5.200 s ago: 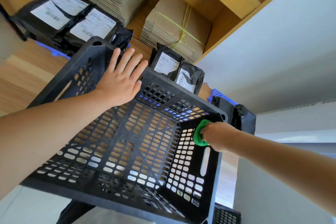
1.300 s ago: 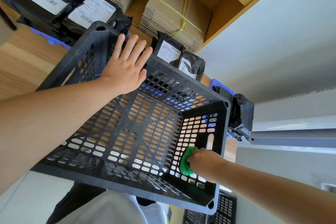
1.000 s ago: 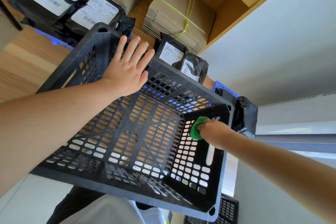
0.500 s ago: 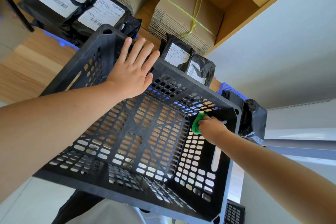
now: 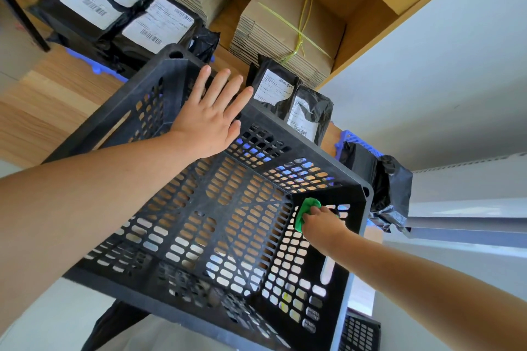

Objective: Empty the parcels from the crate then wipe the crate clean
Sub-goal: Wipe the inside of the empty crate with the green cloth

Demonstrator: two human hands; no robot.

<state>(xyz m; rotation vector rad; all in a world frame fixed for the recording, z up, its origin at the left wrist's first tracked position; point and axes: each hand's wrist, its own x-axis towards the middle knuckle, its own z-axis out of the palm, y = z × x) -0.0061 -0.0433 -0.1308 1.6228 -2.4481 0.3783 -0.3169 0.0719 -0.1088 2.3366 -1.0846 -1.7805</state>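
A black perforated plastic crate (image 5: 159,273) fills the middle of the head view, tilted toward me, with no parcels inside. My left hand (image 5: 212,117) lies flat with fingers spread against the crate's far wall and rim. My right hand (image 5: 320,221) is inside the crate, closed on a green cloth (image 5: 306,212) pressed into the far right inner corner. Black parcels with white labels (image 5: 122,17) lie beyond the crate at the far left, and two smaller black parcels (image 5: 288,97) stand just behind its far rim.
Tied stacks of flat cardboard (image 5: 288,25) sit on the wooden shelf (image 5: 42,111) behind the parcels. A blue crate (image 5: 358,141) holding a black bag (image 5: 390,191) is at the right, by a white wall (image 5: 442,65). Another black crate (image 5: 360,333) shows at bottom right.
My right hand with the green cloth slid from the lower part of the crate's right wall up to the far right corner. My left hand has stayed flat on the far wall.
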